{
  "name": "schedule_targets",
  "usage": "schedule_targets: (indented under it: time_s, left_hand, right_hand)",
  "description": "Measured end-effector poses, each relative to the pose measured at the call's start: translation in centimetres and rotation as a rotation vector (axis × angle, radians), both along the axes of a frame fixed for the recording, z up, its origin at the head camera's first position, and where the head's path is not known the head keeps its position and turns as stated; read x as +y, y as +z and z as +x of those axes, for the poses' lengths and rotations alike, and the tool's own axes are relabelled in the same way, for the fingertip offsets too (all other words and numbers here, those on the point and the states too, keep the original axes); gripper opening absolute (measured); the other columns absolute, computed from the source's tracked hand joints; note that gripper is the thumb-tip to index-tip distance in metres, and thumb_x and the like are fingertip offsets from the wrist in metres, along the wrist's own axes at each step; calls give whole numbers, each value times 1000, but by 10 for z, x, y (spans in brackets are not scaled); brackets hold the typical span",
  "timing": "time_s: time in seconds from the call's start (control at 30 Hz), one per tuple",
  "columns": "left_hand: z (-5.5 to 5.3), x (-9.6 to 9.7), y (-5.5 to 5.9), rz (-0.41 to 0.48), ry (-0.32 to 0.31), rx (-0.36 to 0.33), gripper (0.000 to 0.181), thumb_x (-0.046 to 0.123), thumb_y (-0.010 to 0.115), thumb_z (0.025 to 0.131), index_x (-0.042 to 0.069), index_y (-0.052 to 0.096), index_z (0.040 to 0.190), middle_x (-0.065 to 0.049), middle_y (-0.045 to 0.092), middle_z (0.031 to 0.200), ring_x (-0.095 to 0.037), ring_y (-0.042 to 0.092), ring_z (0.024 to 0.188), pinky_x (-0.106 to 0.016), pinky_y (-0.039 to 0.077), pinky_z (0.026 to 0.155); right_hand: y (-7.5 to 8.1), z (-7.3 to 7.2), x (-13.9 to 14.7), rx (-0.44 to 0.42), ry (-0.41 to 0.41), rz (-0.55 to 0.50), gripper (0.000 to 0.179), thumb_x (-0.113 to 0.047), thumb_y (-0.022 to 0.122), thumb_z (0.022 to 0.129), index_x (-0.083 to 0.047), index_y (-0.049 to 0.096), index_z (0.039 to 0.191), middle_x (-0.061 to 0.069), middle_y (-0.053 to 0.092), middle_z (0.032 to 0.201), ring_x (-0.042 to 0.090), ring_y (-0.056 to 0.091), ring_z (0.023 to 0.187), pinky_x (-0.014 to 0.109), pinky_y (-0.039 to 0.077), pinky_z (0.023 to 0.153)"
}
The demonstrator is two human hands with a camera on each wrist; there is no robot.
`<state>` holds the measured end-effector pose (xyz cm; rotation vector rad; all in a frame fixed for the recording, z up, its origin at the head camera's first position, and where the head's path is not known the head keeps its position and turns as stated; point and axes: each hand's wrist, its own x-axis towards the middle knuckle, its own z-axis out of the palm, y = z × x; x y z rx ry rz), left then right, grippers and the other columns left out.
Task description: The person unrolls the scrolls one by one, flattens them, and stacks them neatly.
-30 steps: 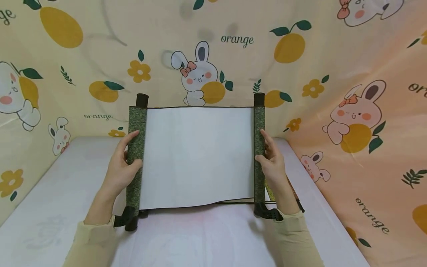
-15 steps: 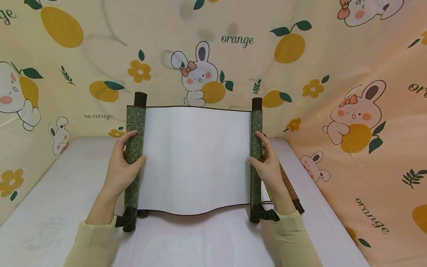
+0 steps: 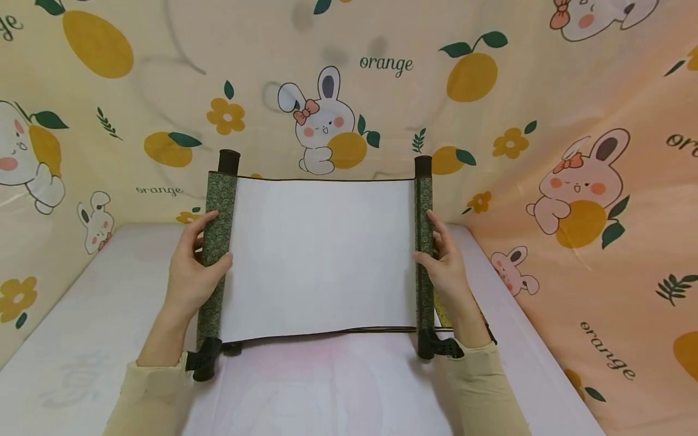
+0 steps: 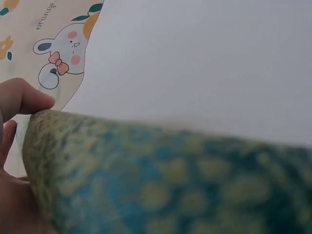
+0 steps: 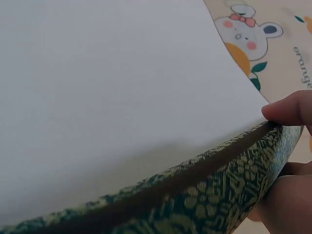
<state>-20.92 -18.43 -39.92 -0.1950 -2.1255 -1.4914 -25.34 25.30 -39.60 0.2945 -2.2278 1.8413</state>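
Note:
A hanging scroll is held up off the table, its blank white sheet [image 3: 322, 260] spread nearly flat between two rolls. My left hand [image 3: 191, 269] grips the thicker left roll [image 3: 222, 212], covered in green patterned cloth with black end knobs. Its thumb lies on the inner side, its fingers around the outer side. Gripped likewise by my right hand [image 3: 451, 266] is the slimmer right roll [image 3: 424, 200]. The right wrist view shows a dark strip along the green cloth [image 5: 209, 195] under the fingertips [image 5: 280, 111]. In the left wrist view the patterned cloth [image 4: 146, 180] is blurred up close.
Behind the right hand, a yellow-green strip [image 3: 443, 312] of another piece shows, mostly hidden. A black knob [image 3: 233, 349] peeks out beneath the sheet at lower left. The white table [image 3: 305, 393] meets a curtain [image 3: 262, 36] printed with rabbits and oranges.
The right hand first brought its roll inward, making the sheet sag, then moved back outward. The left roll has shifted slightly left and tilted more, and the sheet is stretched flatter now.

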Motion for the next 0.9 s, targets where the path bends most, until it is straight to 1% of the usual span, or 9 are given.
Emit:
schedule_targets:
  time_s: [0.2, 0.3, 0.4, 0.5, 0.57, 0.67, 0.73, 0.83, 0.9]
  left_hand:
    - [0, -6, 2, 53, 1, -9, 82, -13, 69, 89, 21, 45, 159, 0, 41, 146, -8, 55, 105, -12, 47, 75]
    - [1, -9, 3, 64, 6, -23, 82, -13, 68, 90, 23, 44, 160, 0, 43, 144, -7, 57, 104, -11, 47, 74]
    - [2, -12, 3, 61, 15, -39, 81, -11, 66, 93, 24, 41, 162, -7, 44, 151, -8, 55, 103, -12, 46, 74]
    - [2, -15, 3, 63, 21, -65, 79, -7, 61, 97, 27, 37, 164, -10, 40, 161, -13, 51, 117, -14, 43, 80]
    - [2, -15, 3, 71, 23, -76, 78, -7, 58, 98, 29, 36, 164, -7, 36, 165, -17, 46, 130, -15, 42, 86]
    - [1, -15, 4, 85, 25, -81, 78, -9, 52, 98, 31, 37, 163, -1, 33, 167, -19, 40, 137, -18, 41, 86]
    - [1, -15, 4, 85, 33, -79, 78, -10, 50, 97, 32, 39, 162, -1, 34, 167, -18, 46, 126, -18, 42, 78]
    - [2, -14, 4, 72, 46, -77, 79, -10, 47, 97, 34, 38, 162, -2, 34, 167, -14, 46, 97, -19, 38, 62]
    - [1, -14, 4, 65, 55, -70, 78, -9, 48, 97, 33, 39, 162, -2, 34, 167, -12, 46, 94, -18, 38, 62]
  right_hand:
    - [1, 1, 5, 38, -29, -15, 84, 18, 57, 93, -28, 41, 162, 8, 32, 162, 20, 32, 126, 22, 42, 80]
    - [3, 1, 7, 6, -57, -14, 82, 17, 54, 93, -29, 44, 160, 3, 31, 165, 21, 32, 135, 26, 41, 92]
    - [5, 2, 8, -40, -79, -21, 77, 14, 49, 95, -30, 46, 159, -2, 28, 169, 23, 25, 151, 39, 38, 110]
    - [6, 1, 10, -64, -77, -45, 73, 13, 44, 97, -27, 46, 159, -5, 24, 171, 25, 14, 158, 51, 27, 121]
    - [6, 1, 11, -77, -80, -52, 73, 12, 43, 98, -27, 46, 159, -6, 23, 172, 26, 10, 159, 52, 24, 123]
    - [6, 1, 11, -87, -102, -38, 73, 11, 45, 98, -30, 47, 159, -7, 23, 171, 24, 12, 158, 44, 33, 117]
    - [5, 2, 10, -78, -121, -17, 73, 10, 50, 97, -32, 48, 157, -7, 26, 170, 23, 20, 154, 34, 41, 102]
    - [3, 2, 7, -26, -133, 15, 75, 11, 61, 94, -29, 52, 156, -5, 33, 167, 19, 31, 145, 27, 42, 86]
    - [1, 2, 6, 10, -129, 25, 76, 12, 66, 91, -26, 53, 155, -3, 37, 165, 19, 34, 138, 27, 41, 86]
